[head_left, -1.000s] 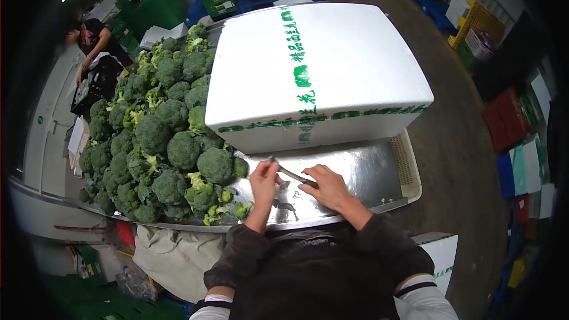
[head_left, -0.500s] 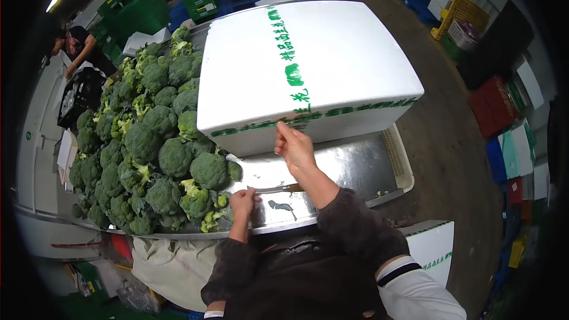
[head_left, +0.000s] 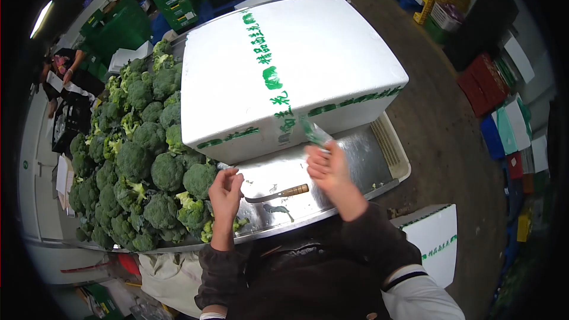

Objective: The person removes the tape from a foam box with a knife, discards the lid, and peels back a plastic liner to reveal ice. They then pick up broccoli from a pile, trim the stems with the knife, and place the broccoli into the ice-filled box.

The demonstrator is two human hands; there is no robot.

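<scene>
A white foam box (head_left: pixel 284 53) with green-lettered tape sits on a metal table (head_left: pixel 349 148). My right hand (head_left: pixel 331 169) is closed around a loose strip of green-printed tape (head_left: pixel 315 132), which stretches up to the box's front edge. My left hand (head_left: pixel 225 194) is beside the broccoli heads (head_left: pixel 151 166), fingers loosely curled and thumb apart, holding nothing visible. Between my hands a knife with a wooden handle (head_left: pixel 294 191) lies on the metal. Just below its blade is a dark leaf scrap (head_left: pixel 277 208).
A cream plastic crate (head_left: pixel 395 154) is at the table's right end. Another white foam box (head_left: pixel 431 240) stands at lower right. At the far left a person (head_left: pixel 68 74) works over a black crate (head_left: pixel 70 121). Green crates (head_left: pixel 172 3) are stacked at the back.
My right hand has pulled tape away from the box's front edge, moving right and down. My left hand has shifted left, off the knife blade. The view has turned slightly.
</scene>
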